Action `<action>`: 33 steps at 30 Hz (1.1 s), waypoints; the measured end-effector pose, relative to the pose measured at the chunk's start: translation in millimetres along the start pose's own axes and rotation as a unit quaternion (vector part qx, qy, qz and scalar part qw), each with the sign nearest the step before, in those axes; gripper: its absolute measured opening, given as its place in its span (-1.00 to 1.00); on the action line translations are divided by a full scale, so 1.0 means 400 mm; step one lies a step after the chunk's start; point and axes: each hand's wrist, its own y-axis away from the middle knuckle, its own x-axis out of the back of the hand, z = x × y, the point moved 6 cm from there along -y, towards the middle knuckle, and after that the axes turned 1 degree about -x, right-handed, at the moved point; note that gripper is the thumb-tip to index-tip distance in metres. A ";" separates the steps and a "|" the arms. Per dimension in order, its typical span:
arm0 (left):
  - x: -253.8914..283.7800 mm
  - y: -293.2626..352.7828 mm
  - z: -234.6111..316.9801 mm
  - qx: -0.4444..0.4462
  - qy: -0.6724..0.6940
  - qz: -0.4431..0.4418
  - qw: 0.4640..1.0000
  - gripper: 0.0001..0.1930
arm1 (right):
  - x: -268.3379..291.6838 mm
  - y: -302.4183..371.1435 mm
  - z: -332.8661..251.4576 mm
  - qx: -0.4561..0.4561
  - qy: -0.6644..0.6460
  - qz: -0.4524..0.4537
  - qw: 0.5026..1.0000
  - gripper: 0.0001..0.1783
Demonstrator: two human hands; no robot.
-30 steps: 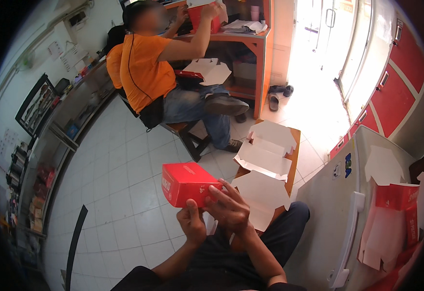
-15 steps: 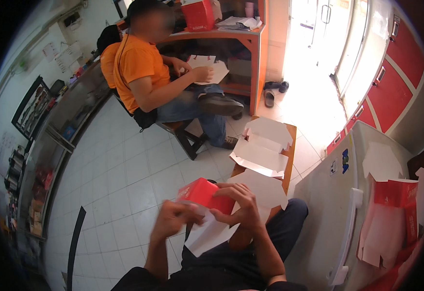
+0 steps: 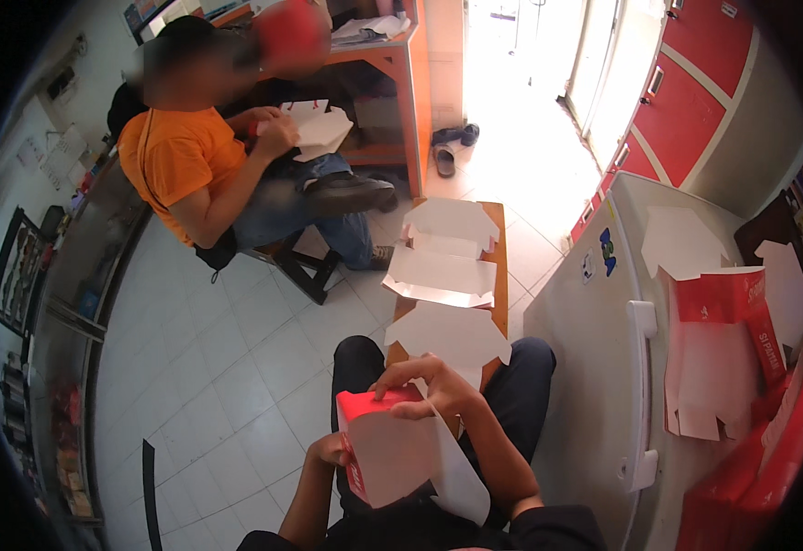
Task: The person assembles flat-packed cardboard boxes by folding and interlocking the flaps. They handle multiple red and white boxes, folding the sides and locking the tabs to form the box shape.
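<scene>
Over my lap I hold a partly folded red and white cardboard box (image 3: 390, 455), its pale inside facing me and a long white flap hanging to the right. My left hand (image 3: 331, 449) grips its left side, with most of its fingers hidden behind the card. Along the upper red edge, my right hand (image 3: 431, 387) is closed, thumb and fingers pressing on the panel. Just beyond the box, a flat white box blank (image 3: 449, 334) lies on a wooden bench (image 3: 500, 248) between my knees. Two part-creased carton pieces (image 3: 444, 278) lie farther along it.
A co-worker in an orange shirt (image 3: 176, 165) sits at the far left, handling a white carton (image 3: 314, 129). At my right stands a light fridge (image 3: 585, 340) with red and white boxes (image 3: 709, 367) on top. An orange counter (image 3: 410, 119) and shoes (image 3: 444, 161) are ahead.
The box has turned so that its open pale inside faces me, and it sits lower. My left hand has moved down to its side. The whole view has swung to the right.
</scene>
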 end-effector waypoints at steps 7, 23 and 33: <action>0.057 0.039 0.003 -0.055 0.001 0.170 0.984 -0.24 | 0.014 -0.013 0.033 0.016 -0.240 0.128 0.962 -0.40; 0.050 0.128 0.062 -0.093 -0.009 0.167 0.981 -0.17 | 0.051 0.034 0.105 -0.064 -0.087 0.373 0.921 -0.48; -0.009 0.051 0.049 -0.104 -0.011 0.202 0.974 -0.15 | 0.042 0.026 0.157 -0.062 -0.064 0.413 0.906 -0.57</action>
